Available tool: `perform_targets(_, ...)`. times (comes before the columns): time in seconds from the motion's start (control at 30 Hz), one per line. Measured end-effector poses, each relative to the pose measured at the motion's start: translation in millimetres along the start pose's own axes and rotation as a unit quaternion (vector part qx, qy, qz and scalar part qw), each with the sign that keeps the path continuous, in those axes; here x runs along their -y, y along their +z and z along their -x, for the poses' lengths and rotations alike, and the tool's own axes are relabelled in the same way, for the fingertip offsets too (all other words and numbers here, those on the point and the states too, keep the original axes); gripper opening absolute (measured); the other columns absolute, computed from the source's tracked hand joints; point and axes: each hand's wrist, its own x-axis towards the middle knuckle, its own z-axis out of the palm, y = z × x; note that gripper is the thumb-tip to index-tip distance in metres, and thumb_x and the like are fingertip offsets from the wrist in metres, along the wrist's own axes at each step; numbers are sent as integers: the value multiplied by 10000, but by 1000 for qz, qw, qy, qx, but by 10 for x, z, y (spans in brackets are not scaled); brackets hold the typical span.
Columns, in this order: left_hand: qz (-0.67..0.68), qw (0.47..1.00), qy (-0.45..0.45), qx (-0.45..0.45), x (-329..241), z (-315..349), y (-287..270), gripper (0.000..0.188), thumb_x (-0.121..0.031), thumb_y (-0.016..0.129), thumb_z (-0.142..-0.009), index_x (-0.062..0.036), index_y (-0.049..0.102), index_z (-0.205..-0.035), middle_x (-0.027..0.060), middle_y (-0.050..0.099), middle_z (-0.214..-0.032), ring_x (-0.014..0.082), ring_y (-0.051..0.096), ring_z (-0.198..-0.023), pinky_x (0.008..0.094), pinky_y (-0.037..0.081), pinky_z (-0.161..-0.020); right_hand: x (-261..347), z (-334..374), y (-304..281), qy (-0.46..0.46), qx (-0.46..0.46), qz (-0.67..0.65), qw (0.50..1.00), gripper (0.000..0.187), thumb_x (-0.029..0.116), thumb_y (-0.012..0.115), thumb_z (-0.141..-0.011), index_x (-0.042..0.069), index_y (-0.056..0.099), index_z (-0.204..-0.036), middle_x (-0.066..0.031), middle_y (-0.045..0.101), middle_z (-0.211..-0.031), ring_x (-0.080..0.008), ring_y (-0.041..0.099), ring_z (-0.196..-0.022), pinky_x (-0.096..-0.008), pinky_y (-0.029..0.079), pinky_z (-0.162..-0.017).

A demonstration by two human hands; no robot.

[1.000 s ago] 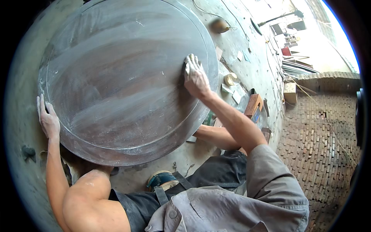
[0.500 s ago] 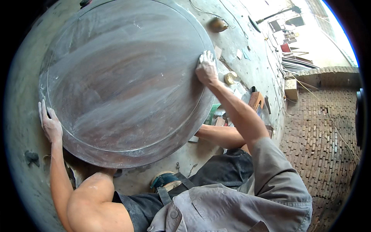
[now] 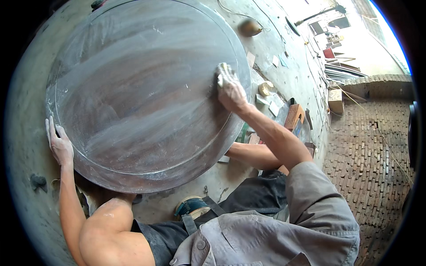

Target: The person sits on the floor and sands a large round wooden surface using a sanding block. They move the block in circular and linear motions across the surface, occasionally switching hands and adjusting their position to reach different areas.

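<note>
A large round dark wooden tabletop [image 3: 146,93], streaked with pale dust, fills the space before me. A thin groove runs round it inside the rim. My left hand [image 3: 61,142] rests on its left edge, fingers stretched out and whitened with dust. On the right part of the surface, inside the groove, my right hand [image 3: 231,91] presses down with fingers bent and close together. Its white-dusted fingertips are slightly smeared by motion. Whatever lies beneath those fingers is hidden from view.
Right of the tabletop, the concrete floor holds paper-like scraps [image 3: 274,108], a round pale roll [image 3: 266,88] and an orange-brown wooden block [image 3: 293,117]. A rounded brown object [image 3: 250,28] stands farther off near cords. A brick surface [image 3: 368,150] lies at right. My shoe [image 3: 191,206] is below the tabletop.
My right hand has slid left and slightly nearer, from the tabletop's right rim onto the surface inside the groove. The left hand stays on the left edge.
</note>
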Motion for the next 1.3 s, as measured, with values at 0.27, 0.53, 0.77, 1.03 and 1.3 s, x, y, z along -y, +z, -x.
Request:
perform_targets(0.27, 5, 1000, -6, 8, -70, 6, 14, 453, -208, 432, -1061, -36, 479, -1478, 231, 417, -1546, 367, 421, -1416, 412, 353, -1161, 203, 113, -77, 50, 7, 4, 999, 627, 144, 509, -911, -170, 381, -1439, -364, 370, -1517, -479, 334, -1451, -509, 256, -1220)
perform_targets(0.53, 18, 1000, -17, 12, -103, -15, -24, 452, -207, 424, -1065, -31, 476, -1478, 221, 405, -1557, 364, 420, -1417, 416, 357, -1157, 113, 39, -114, 106, -12, 59, 993, 532, 103, 441, -959, -156, 403, -1421, -368, 356, -1521, -496, 342, -1436, -514, 270, -1213)
perform_targets(0.77, 32, 999, -15, 13, -148, 6, -48, 450, -183, 428, -1055, -28, 474, -1474, 229, 406, -1554, 371, 422, -1412, 422, 355, -1152, 7, -45, -85, 171, -21, 39, 984, 557, 170, 461, -958, -121, 421, -1431, -353, 332, -1544, -506, 315, -1446, -540, 257, -1208)
perform_targets(1.03, 34, 999, -17, 22, -203, 7, -29, 461, -172, 413, -1049, -4, 467, -1474, 230, 399, -1559, 373, 418, -1415, 423, 350, -1158, -242, 140, -156, 159, -27, 30, 987, 561, 166, 465, -959, -104, 418, -1449, -338, 356, -1539, -484, 334, -1446, -514, 279, -1204)
perform_targets(1.3, 37, 999, -22, 29, -208, 4, -38, 459, -162, 418, -1050, -9, 459, -1481, 219, 381, -1574, 364, 414, -1421, 423, 347, -1161, -391, 202, -161, 126, -27, 18, 992, 559, 119, 461, -939, -105, 413, -1449, -352, 367, -1522, -495, 337, -1436, -512, 269, -1209)
